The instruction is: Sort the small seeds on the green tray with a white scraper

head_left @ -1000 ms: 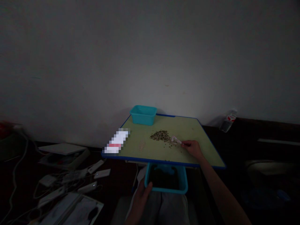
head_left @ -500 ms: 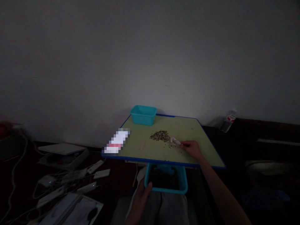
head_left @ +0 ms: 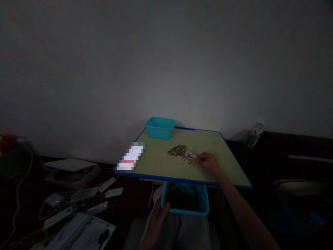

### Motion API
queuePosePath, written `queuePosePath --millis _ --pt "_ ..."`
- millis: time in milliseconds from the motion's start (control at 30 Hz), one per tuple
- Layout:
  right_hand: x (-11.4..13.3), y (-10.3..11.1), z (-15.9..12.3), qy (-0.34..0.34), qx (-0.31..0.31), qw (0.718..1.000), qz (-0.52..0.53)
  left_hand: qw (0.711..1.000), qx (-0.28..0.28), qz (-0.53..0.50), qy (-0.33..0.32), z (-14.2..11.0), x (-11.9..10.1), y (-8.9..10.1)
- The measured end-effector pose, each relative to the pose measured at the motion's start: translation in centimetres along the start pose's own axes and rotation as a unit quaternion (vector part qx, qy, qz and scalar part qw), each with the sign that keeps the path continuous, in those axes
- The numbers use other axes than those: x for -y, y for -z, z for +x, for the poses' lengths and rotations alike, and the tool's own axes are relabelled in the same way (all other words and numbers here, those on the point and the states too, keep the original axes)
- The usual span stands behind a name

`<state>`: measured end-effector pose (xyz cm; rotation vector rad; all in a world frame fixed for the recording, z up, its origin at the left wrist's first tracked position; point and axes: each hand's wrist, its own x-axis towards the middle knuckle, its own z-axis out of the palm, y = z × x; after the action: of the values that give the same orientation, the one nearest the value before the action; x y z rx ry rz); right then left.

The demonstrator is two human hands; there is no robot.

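Observation:
My right hand (head_left: pixel 208 161) is closed, pinching a small whitish piece (head_left: pixel 191 154) whose exact kind I cannot make out. That piece's far end touches the right side of a pile of small dark and pale grains, like seeds (head_left: pixel 177 150). A few grains lie scattered beside it on the pale green tabletop (head_left: pixel 208 140) with a blue edge. Below the table's front edge, my left hand (head_left: pixel 158 215) grips the left rim of a turquoise plastic basin (head_left: pixel 188 212), thumb over the rim. Dark matter lies inside this basin, too dim to identify.
Another turquoise basin (head_left: pixel 160 132) stands at the table's back left corner. A blurred-out phone-like screen (head_left: pixel 130 158) lies at the left edge. Left of the table are chargers and cables (head_left: pixel 84 194); a plastic bottle (head_left: pixel 255 135) leans by the wall at right.
My right hand has moved slightly left, pushing the whitish piece up to the pile's right side. My left hand and the basin it holds stay in place.

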<state>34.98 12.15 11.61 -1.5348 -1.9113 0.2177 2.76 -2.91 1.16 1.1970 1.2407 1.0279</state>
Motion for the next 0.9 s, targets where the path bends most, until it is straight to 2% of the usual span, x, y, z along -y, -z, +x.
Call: queuePosePath --millis 200,433,567,900 --pt "-0.4 -0.1 0.0 0.008 0.0 1.0 0.016 1.0 -0.004 -0.006 0.001 0.1 0.1 0.0" --pt "-0.7 0.7 -0.8 -0.011 -0.008 1.0 0.009 1.0 0.011 -0.013 0.003 -0.2 -0.4 0.1" --pt "-0.7 0.9 -1.0 -0.015 -0.002 1.0 0.024 1.0 -0.001 -0.015 -0.009 -0.1 -0.2 0.0" --pt "0.8 0.1 -0.4 0.006 0.007 0.999 0.031 1.0 0.007 0.004 0.016 -0.5 -1.0 0.0"
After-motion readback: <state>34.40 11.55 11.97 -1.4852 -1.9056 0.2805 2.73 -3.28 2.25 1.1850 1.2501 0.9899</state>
